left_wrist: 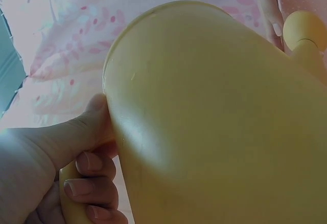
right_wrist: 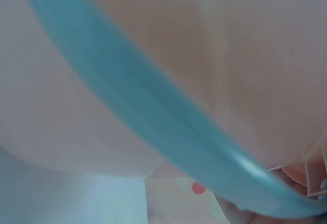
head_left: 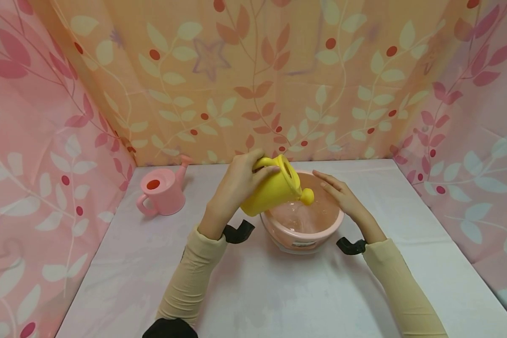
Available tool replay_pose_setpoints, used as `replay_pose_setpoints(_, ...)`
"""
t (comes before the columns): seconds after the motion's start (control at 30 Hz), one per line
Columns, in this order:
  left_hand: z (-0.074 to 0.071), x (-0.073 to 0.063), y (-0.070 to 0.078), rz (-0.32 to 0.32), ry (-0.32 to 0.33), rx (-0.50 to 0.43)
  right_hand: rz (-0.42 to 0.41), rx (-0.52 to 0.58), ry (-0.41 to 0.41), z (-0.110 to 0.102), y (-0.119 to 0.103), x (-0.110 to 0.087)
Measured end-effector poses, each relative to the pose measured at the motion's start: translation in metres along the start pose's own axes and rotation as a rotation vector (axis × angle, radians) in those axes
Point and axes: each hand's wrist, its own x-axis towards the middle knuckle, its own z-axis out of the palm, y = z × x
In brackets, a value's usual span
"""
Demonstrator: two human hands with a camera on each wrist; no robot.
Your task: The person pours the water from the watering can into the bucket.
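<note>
My left hand (head_left: 241,180) grips the handle of a yellow toy watering can (head_left: 270,192). In the left wrist view its fingers curl round the handle, with the thumb on the can's (left_wrist: 204,111) edge. The can tilts with its round spout head over a pink bowl (head_left: 331,229). Water in the bowl is rippled, and a pale streak below the spout looks like falling water. My right hand (head_left: 342,195) touches the bowl's right rim, fingers extended. The right wrist view is filled by the bowl's wall and rim (right_wrist: 148,101); fingertips show at its lower right corner.
A pink toy watering can (head_left: 164,195) stands upright at the back left, spout pointing back right. The white-covered table (head_left: 262,295) is enclosed by patterned cloth (head_left: 253,84) at the back and both sides.
</note>
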Motion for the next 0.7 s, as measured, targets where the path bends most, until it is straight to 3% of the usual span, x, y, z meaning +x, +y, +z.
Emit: replay_pose_setpoints(0.7, 0.0005, 0.0016, 0.0015, 0.003, -0.018, 0.017, -0.002, 0.006, -0.004, -0.0007, 0.0003, 0.0001)
